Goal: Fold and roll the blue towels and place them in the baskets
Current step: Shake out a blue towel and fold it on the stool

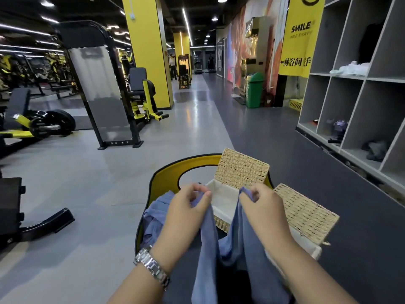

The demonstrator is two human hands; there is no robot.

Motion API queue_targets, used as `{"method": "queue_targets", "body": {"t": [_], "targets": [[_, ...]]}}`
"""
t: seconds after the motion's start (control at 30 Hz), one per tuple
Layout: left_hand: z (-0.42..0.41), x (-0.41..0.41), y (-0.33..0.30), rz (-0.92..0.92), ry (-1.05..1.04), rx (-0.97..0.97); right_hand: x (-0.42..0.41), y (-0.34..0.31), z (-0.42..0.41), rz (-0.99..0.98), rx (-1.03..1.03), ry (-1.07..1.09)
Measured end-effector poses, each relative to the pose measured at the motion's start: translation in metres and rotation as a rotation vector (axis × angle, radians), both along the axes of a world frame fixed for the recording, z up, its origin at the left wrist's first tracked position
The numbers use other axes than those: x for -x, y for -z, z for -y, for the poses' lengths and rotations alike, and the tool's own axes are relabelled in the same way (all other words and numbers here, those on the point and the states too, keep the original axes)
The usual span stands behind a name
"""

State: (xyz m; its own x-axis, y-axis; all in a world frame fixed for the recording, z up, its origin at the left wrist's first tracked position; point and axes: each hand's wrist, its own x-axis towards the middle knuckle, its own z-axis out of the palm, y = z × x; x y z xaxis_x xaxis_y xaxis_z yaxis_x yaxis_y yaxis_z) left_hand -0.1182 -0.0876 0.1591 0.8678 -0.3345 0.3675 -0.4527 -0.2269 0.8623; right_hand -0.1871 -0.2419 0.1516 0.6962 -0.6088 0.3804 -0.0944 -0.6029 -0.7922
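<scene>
I hold a blue towel (208, 249) up in front of me by its top edge. My left hand (186, 213) pinches the left corner and my right hand (265, 209) pinches the right corner, so the cloth hangs down between my forearms. More blue towels (156, 212) lie heaped on the yellow and black seat (166, 172) to the left. Behind my hands stands a woven basket (223, 207) with a white lining and its lid (241, 170) raised. A second woven basket (304, 212) sits to its right with the lid down.
Gym machines (96, 84) stand on the grey floor to the left, and a black bench foot (43, 224) is close by. Grey cubby shelves (355, 88) line the right wall. A yellow pillar (146, 49) and a green bin (254, 91) stand further back along the aisle.
</scene>
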Motion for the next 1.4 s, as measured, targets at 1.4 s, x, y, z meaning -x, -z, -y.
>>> {"method": "queue_targets", "body": {"t": [1.4], "targets": [[0.001,-0.008,0.090,0.046,0.454,-0.257,0.004,0.042,0.003,0.137,-0.148,-0.365]]}}
